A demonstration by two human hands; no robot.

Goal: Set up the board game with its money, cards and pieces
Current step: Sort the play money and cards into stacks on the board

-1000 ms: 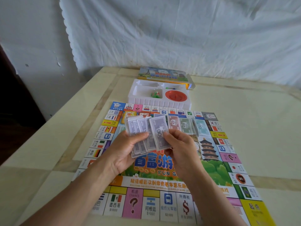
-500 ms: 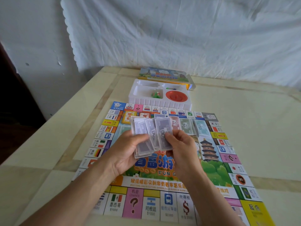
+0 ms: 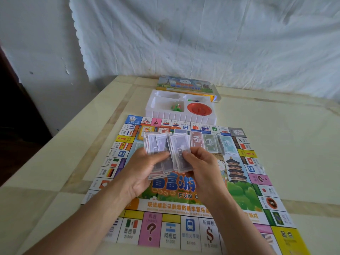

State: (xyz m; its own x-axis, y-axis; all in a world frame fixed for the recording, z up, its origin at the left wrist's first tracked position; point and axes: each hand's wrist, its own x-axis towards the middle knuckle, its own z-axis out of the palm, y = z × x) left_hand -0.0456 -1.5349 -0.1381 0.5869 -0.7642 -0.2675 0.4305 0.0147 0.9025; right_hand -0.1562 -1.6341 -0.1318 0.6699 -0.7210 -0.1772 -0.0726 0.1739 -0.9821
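My thumbs had drawn closer together on the fan of grey-purple paper play notes [image 3: 179,144], which my left hand [image 3: 141,173] and right hand [image 3: 200,166] both gripped above the colourful printed game board [image 3: 152,230], over its far half.

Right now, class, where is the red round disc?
In the head view, the red disc sits in the right-hand compartment of the white tray, beside the green pieces, just beyond the far edge of the board.

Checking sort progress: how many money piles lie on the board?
3, in a row near the far edge of the board: red pile, green pile beside it, teal pile rightmost. Another may hide behind the held notes.
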